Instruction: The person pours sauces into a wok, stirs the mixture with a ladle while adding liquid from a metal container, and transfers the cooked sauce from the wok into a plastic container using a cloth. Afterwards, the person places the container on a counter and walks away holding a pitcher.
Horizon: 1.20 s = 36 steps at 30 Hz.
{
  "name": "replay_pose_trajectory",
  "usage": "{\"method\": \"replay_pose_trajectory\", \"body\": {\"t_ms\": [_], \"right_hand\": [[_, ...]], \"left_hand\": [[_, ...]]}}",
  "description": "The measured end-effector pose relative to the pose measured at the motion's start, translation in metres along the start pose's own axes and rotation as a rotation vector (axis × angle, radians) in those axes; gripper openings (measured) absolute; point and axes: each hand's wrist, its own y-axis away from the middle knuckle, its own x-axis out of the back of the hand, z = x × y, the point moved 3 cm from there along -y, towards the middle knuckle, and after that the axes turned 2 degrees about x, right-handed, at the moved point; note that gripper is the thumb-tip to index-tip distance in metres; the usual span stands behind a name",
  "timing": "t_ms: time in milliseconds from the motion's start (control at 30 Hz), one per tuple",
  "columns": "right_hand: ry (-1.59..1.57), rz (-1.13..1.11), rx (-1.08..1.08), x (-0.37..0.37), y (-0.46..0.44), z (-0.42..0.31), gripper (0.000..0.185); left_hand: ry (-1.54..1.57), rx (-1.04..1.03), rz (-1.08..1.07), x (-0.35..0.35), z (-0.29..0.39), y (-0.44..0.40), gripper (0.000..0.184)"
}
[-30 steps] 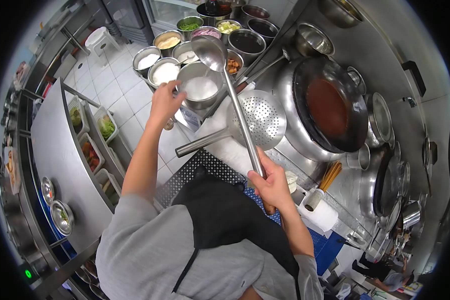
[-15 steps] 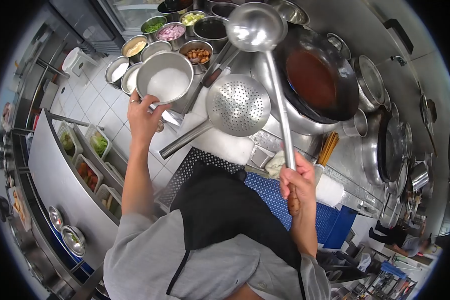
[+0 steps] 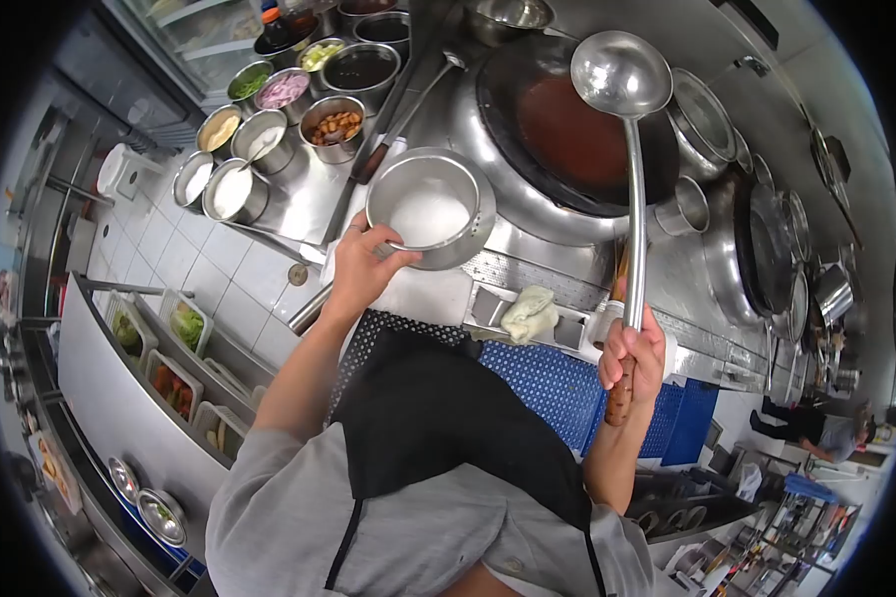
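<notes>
My left hand (image 3: 363,267) grips the rim of a round metal pot (image 3: 418,172), which holds something white, powdery or grainy. Beneath this pot sits a perforated skimmer, mostly covered, with its handle (image 3: 311,310) sticking out to the lower left. In my right hand (image 3: 637,360) is a long steel ladle (image 3: 636,209), closed around its wooden grip. The ladle's bowl is raised in front of the right side of a black wok (image 3: 503,95). Reddish-brown liquid (image 3: 582,129) fills part of the wok.
Metal containers of ingredients, including browned pieces (image 3: 335,128), pink pieces (image 3: 283,90) and white powder (image 3: 233,191), stand at upper left. A cloth (image 3: 530,314) lies at the stove's front edge. Another wok (image 3: 767,269) is at right. Another person (image 3: 826,430) stands far right.
My left hand has carried the pot rightward and lower, from beside the ingredient containers to over the skimmer. The ladle and my right hand have shifted right in the view, which has turned somewhat.
</notes>
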Motion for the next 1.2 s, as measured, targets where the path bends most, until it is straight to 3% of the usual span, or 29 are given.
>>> {"method": "replay_pose_trajectory", "body": {"t_ms": [33, 200, 267, 300, 367, 467, 567, 767, 900, 1200], "right_hand": [[0.003, 0.021, 0.014, 0.005, 0.003, -0.003, 0.063], [0.05, 0.116, 0.056, 0.036, 0.018, -0.018, 0.062], [0.068, 0.184, 0.075, 0.049, 0.024, -0.029, 0.064], [0.064, 0.214, 0.085, 0.057, 0.028, -0.033, 0.064], [0.048, 0.23, 0.138, 0.072, 0.033, -0.039, 0.061], [0.077, 0.336, 0.168, 0.091, 0.036, -0.048, 0.059], [0.091, 0.422, 0.195, 0.109, 0.035, -0.057, 0.056], [0.195, 0.532, 0.176, 0.149, 0.038, -0.057, 0.053], [0.155, 0.52, 0.134, 0.157, 0.031, -0.057, 0.051], [-0.025, 0.36, 0.147, 0.173, 0.005, -0.059, 0.051]], "left_hand": [[-0.079, -0.083, -0.008, -0.009, 0.001, 0.0, 0.029], [-0.188, 0.024, -0.068, -0.036, -0.039, -0.004, 0.032], [-0.115, -0.02, -0.22, -0.035, -0.051, -0.014, 0.034], [-0.344, -0.184, -0.116, -0.03, -0.027, -0.015, 0.041], [-0.375, -0.224, -0.028, -0.019, 0.02, -0.029, 0.049], [-0.158, -0.065, -0.421, -0.046, -0.002, -0.065, 0.055], [-0.651, -0.038, -0.718, -0.098, -0.023, -0.082, 0.074], [-0.928, -0.028, -0.799, -0.129, -0.061, -0.088, 0.101], [-0.89, 0.067, -0.827, -0.127, -0.042, -0.092, 0.094], [-0.865, 0.162, -0.888, -0.13, -0.036, -0.099, 0.098]]}}
